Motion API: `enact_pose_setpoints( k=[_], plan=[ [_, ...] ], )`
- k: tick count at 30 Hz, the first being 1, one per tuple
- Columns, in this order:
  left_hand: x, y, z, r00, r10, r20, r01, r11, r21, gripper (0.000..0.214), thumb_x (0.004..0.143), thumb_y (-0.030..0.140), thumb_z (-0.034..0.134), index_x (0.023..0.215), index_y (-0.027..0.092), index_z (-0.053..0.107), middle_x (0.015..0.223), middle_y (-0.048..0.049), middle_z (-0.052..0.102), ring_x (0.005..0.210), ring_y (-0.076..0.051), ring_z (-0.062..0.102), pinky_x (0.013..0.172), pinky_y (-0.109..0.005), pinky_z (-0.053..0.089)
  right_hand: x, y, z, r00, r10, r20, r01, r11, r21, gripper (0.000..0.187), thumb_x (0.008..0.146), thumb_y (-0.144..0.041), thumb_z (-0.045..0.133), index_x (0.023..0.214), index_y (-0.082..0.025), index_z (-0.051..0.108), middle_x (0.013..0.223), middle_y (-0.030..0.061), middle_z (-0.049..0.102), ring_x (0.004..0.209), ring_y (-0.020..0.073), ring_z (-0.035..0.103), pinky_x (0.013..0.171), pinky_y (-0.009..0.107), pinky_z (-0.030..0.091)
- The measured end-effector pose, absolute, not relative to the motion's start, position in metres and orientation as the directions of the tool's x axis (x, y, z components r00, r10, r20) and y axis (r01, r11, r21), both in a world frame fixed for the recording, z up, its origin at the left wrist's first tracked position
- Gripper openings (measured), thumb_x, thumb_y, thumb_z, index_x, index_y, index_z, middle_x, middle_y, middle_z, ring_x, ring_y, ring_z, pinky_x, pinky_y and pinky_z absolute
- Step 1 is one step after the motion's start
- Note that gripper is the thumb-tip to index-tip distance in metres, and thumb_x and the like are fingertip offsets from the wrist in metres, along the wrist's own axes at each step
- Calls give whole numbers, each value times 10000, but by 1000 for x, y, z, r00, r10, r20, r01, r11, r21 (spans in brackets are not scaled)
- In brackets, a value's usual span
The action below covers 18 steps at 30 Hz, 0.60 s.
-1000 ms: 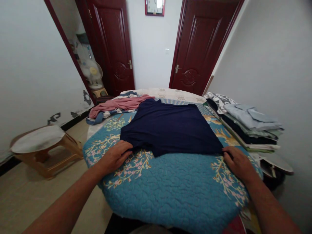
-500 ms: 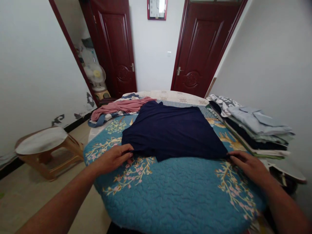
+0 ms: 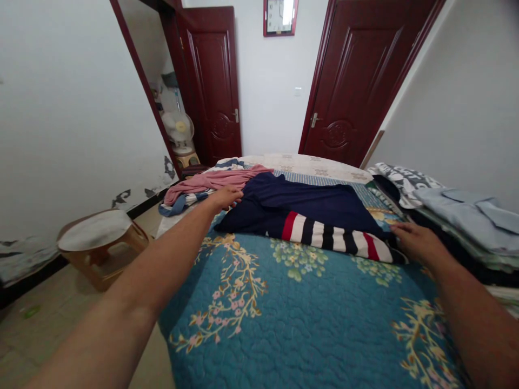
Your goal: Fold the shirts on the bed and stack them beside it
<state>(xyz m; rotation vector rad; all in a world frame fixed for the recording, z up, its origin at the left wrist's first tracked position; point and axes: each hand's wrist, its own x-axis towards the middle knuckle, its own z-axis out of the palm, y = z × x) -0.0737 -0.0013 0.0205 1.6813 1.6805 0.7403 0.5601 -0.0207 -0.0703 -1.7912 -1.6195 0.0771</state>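
Note:
A navy shirt (image 3: 312, 197) lies spread across the quilted teal cover (image 3: 320, 324). Its near edge is folded over, showing a panel with red, white and black stripes (image 3: 324, 233). At the shirt's left side, my left hand (image 3: 226, 198) is closed, with its fingertips on the navy cloth. My right hand (image 3: 416, 240) pinches the fabric at the right end of the striped fold. Parts of the fingers of both hands are hidden by the hands themselves.
A pink garment (image 3: 214, 179) lies at the far left of the table, over blue and white striped cloth. Folded clothes (image 3: 470, 210) are stacked on the right. A stool (image 3: 97, 232) stands on the floor at left, and two dark red doors are behind.
The shirt's near edge has been turned away from me, bringing the striped panel into sight. Both hands moved farther forward, the left one most. The view shifted slightly left.

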Motion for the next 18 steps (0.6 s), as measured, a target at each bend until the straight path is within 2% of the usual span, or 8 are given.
enact_pose_setpoints(
  k=[2, 5, 7, 10, 13, 16, 18],
  plan=[
    [-82, -8, 3, -7, 1000, -23, 660, 22, 751, 384, 904, 512, 617, 1021, 155, 697, 910, -109, 741, 741, -192, 612, 610, -291, 418, 563, -18, -90, 270, 913, 307, 816, -48, -576, 409, 803, -604, 608, 807, -243, 801, 863, 192, 789, 748, 344, 720, 690, 479, 529],
    [-94, -37, -17, -38, 994, 100, 761, -36, 648, 415, 914, 530, 599, 1050, 161, 731, 937, -98, 753, 838, -218, 650, 725, -317, 467, 573, -25, -108, 274, 894, 356, 817, -21, -577, 403, 807, -620, 631, 854, -263, 812, 917, 171, 801, 778, 332, 728, 695, 449, 513],
    [-98, -57, -26, -52, 985, 165, 827, -50, 560, 480, 931, 575, 567, 1112, 166, 742, 935, -86, 752, 858, -233, 667, 766, -326, 479, 575, -32, -108, 261, 906, 334, 813, -19, -582, 408, 796, -580, 652, 939, -238, 821, 920, 163, 798, 755, 300, 725, 677, 409, 511],
    [-97, -76, -36, -89, 983, 158, 871, 0, 492, 551, 953, 598, 540, 1260, 174, 714, 981, -89, 765, 885, -250, 695, 784, -325, 490, 563, -48, -98, 235, 943, 236, 823, -64, -564, 475, 773, -473, 640, 1106, -179, 810, 883, 123, 781, 755, 268, 712, 704, 378, 522],
    [-94, -81, -41, -111, 984, 136, 890, 38, 454, 525, 983, 539, 515, 1340, 192, 684, 1073, -96, 783, 938, -253, 712, 823, -317, 496, 537, -62, -88, 248, 911, 328, 861, -52, -507, 516, 828, -405, 564, 1231, -160, 773, 898, 93, 761, 809, 260, 689, 822, 407, 540],
    [-93, -80, -42, -91, 983, 158, 887, 8, 461, 552, 1043, 518, 437, 1446, 180, 604, 1150, -99, 772, 968, -229, 699, 884, -312, 490, 515, -69, -83, 336, 838, 429, 842, -64, -535, 503, 884, -363, 513, 1264, -137, 752, 979, 124, 771, 926, 281, 699, 935, 440, 539],
    [-93, -79, -41, -90, 981, 171, 889, 1, 458, 548, 1059, 497, 411, 1469, 173, 576, 1180, -98, 760, 994, -224, 693, 915, -311, 484, 505, -69, -82, 346, 800, 490, 829, -16, -559, 475, 913, -347, 494, 1256, -139, 747, 1090, 150, 780, 1024, 292, 701, 1011, 457, 526]
  ],
)
